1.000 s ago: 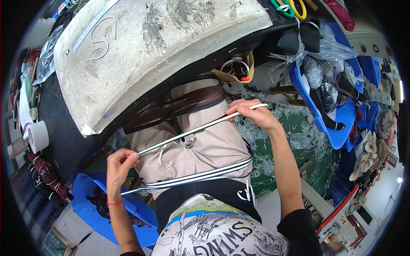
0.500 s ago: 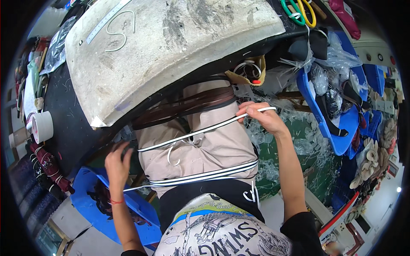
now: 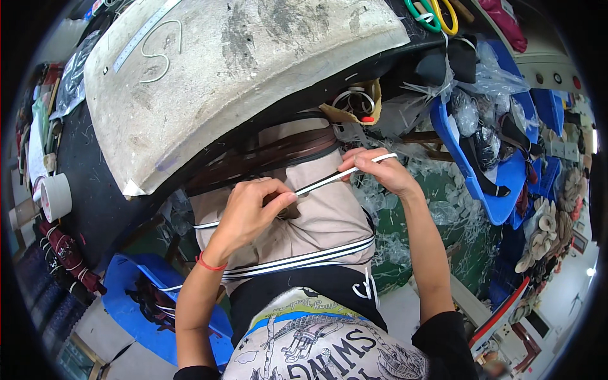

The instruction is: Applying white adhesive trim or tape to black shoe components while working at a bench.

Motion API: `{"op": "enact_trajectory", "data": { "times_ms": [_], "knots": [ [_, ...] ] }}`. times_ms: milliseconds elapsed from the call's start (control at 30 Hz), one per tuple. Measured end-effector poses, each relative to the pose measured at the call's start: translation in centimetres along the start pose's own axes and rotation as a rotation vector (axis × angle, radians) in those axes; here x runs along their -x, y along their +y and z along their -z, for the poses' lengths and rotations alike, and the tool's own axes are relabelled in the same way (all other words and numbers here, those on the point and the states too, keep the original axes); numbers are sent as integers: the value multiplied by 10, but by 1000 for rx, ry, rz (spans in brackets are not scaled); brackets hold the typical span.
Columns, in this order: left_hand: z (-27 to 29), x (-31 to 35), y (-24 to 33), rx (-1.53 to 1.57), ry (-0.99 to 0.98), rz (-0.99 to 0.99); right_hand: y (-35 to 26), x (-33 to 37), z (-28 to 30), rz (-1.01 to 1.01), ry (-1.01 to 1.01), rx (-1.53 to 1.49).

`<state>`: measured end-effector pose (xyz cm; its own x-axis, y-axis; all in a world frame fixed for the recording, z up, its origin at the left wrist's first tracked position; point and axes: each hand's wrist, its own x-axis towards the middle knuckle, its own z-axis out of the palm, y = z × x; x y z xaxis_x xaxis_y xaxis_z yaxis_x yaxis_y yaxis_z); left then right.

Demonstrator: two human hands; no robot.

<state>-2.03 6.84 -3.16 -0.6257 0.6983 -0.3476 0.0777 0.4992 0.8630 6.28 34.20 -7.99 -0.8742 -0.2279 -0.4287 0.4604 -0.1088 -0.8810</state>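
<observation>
A narrow black-and-white strip [image 3: 318, 183] stretches slantwise over my lap between my two hands. My right hand [image 3: 383, 171] pinches it near its white end, which pokes out past the fingers. Lower along the strip, the thumb and fingers of my left hand [image 3: 253, 206] are closed on it; that hand covers part of its run, and more shows to its left. Several similar striped strips [image 3: 310, 257] lie across my upper lap near the waist. Brown and black straps [image 3: 285, 149] cross my knees, beyond both hands.
Ahead stands a stained pale slab [image 3: 240, 82] on a black bench, bearing a ruler [image 3: 142, 38] and a curved white cord [image 3: 166, 57]. Scissors [image 3: 437, 12] lie at its far right. Blue bins [image 3: 123, 316] stand either side; a white tape roll [image 3: 56, 197] sits left.
My left hand has come in from the left, fingers apart before, and now closes on the strip near the right hand. The right hand keeps its hold, and the view has shifted slightly.
</observation>
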Motion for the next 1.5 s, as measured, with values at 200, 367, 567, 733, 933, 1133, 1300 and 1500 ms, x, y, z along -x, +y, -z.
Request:
{"op": "enact_trajectory", "data": {
  "times_ms": [200, 367, 567, 733, 933, 1133, 1300, 1500],
  "knots": [
    [23, 20, -5, -70, 21, 96, 6, 2, 3, 21, -9, 7],
    [45, 54, -17, -104, 47, 246, 8, 2, 1, 34, 10, 21],
    [66, 91, -53, -155, 178, 308, 8, 3, 0, -18, 20, -17],
    [90, 129, -79, -233, 273, 413, 5, 4, -1, 15, 11, 9],
    [111, 175, -112, -288, 384, 498, 6, 3, -2, 1, 24, 7],
    [115, 187, -136, -479, 392, 539, 1, 2, -3, -16, 12, -13],
    [54, 104, -59, -532, 540, 155, 3, 6, -6, 7, 43, -39],
    [-8, 5, 3, -173, 180, -43, 6, 3, -4, 24, 51, -13]
  ]
}}
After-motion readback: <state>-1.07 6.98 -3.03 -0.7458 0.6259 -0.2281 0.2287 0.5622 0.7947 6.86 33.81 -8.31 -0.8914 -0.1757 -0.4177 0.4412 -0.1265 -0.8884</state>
